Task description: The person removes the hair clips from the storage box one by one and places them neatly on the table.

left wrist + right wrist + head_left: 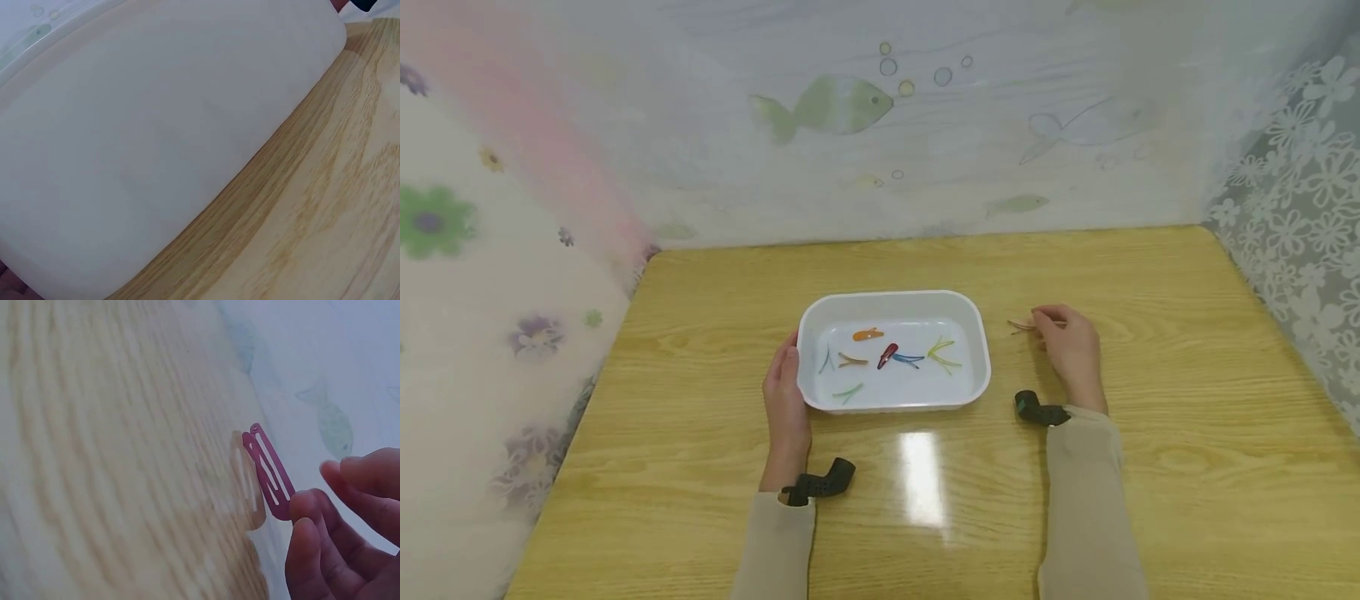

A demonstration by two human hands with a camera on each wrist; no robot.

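Observation:
A white tray rests on the table, with several snap hair clips in it: orange, red, blue, brown, green and yellow ones. My left hand holds the tray at its left end, thumb near the rim; some fingers are hidden behind the wall. Right of the tray, my right hand pinches the rounded end of a dull pink hair clip close to the tabletop. Its other end points toward the tray, and a brownish clip-shaped patch appears beside it.
The wood-grained table reaches a wall with painted fish at the back. A flowered panel stands at the right. Black wrist cameras sit on both wrists.

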